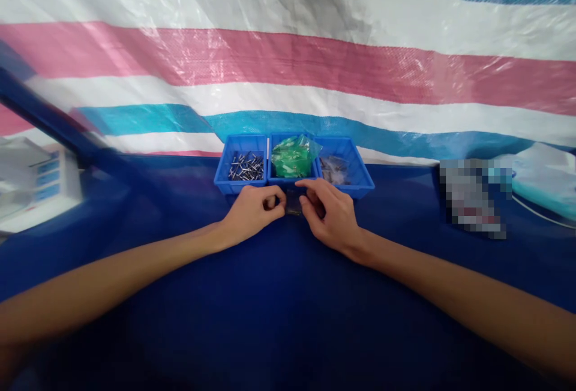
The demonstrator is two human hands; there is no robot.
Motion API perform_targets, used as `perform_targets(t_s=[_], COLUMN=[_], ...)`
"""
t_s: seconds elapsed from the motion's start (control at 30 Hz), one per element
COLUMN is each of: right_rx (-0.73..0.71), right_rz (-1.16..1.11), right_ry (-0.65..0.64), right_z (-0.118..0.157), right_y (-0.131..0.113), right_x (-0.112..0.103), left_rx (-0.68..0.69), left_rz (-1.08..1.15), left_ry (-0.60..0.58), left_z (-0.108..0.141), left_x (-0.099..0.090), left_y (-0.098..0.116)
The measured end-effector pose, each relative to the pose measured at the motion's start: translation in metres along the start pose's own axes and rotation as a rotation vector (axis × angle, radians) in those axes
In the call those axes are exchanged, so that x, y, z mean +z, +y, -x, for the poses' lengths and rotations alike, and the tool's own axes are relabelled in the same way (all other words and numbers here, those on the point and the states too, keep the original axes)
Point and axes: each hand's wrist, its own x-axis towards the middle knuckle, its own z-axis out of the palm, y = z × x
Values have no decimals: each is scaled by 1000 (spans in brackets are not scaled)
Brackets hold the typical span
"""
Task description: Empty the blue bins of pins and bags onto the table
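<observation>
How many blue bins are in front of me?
3, side by side: the left bin with metal pieces, the middle bin with a green bundle, and the right bin with clear plastic.

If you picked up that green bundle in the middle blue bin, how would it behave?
The green bundle would probably sag and fold, since its clear plastic looks crumpled and loose. That shiny plastic may feel slippery. Nudged where it sits, it seems unlikely to roll away, with the walls of the middle bin around it.
</observation>
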Motion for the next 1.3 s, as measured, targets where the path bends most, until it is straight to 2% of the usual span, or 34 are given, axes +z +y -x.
perform_targets(t_s=[0.1, 0.23, 0.3, 0.47, 0.63, 0.87, 1.13, 1.3], right_rx=[-19, -71, -100, -80, -109, -163, -180, -149], right_rz=[28, -32, -87, -146, -193, -230, -225, -232], right_ry=[-28, -21, 12, 93, 50, 74, 9, 24], right_z=[0, 0, -1, -2, -2, -2, -1, -1], right_y=[3, 4, 3, 3, 4, 4, 3, 4], right_x=[2, 3, 2, 0, 1, 1, 0, 0], left_rx=[134, 311, 349, 345, 379, 345, 340, 348], left_rz=[52, -19, -40, -73, -38, -16, 58, -21], left_ry=[80, 220, 230, 175, 233, 169, 210, 164], left_z=[4, 8, 9, 9, 9, 7, 10, 8], left_x=[-2, -4, -4, -3, -4, -4, -6, -6], left_y=[1, 3, 3, -1, -4, -3, -4, -5])
